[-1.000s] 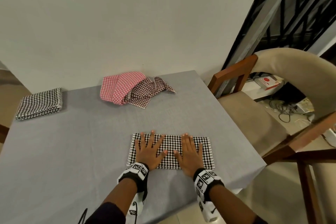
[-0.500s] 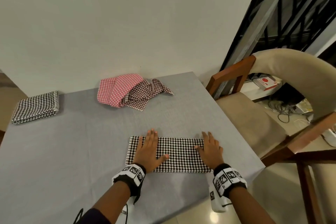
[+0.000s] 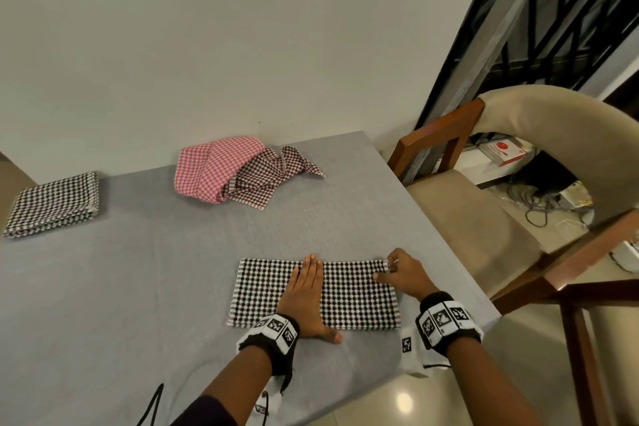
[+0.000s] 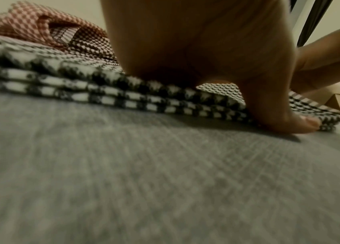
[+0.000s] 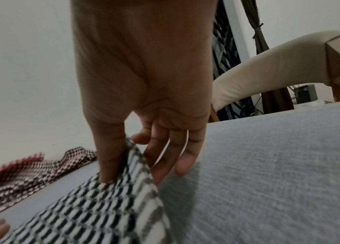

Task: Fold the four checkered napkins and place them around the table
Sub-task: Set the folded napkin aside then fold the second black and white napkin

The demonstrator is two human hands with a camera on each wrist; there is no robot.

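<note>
A black-and-white checkered napkin [image 3: 349,294] lies folded into a long strip near the front of the grey table [image 3: 138,287]. My left hand [image 3: 307,290] lies flat across its middle, fingers straight, thumb on the cloth's near edge [image 4: 302,122]. My right hand [image 3: 401,270] pinches the strip's right end between thumb and fingers [image 5: 156,166] and lifts it a little. A folded black-and-white napkin [image 3: 55,204] sits at the far left. A pink checkered napkin [image 3: 214,166] and a dark red checkered one [image 3: 269,173] lie crumpled together at the back.
A beige padded chair with a wooden frame [image 3: 484,218] stands close against the table's right edge. A plain wall rises behind the table. Cables and boxes [image 3: 539,204] lie on the floor beyond the chair.
My right hand slid from the napkin's middle to its right end and took hold of it. My left hand shifted to the middle and closed its spread fingers together.
</note>
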